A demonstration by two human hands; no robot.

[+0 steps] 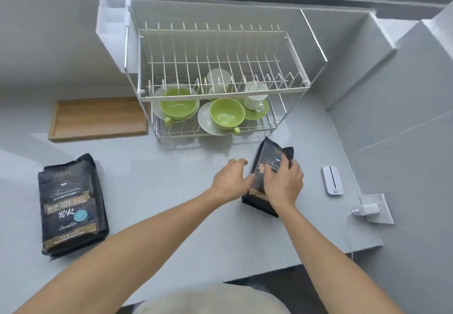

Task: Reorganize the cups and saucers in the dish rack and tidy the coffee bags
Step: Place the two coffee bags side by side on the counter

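Right hand [283, 186] grips the coffee bag [266, 166] lying on the bench [171, 179], near the dish rack [215, 88]. Left hand [230, 179], fingers relaxed, touches the bag's left edge.

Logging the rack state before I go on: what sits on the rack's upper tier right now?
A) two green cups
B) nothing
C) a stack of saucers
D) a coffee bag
B: the upper tier shows only bare wire; the green cups, white cups and saucers all sit on the lower tier.
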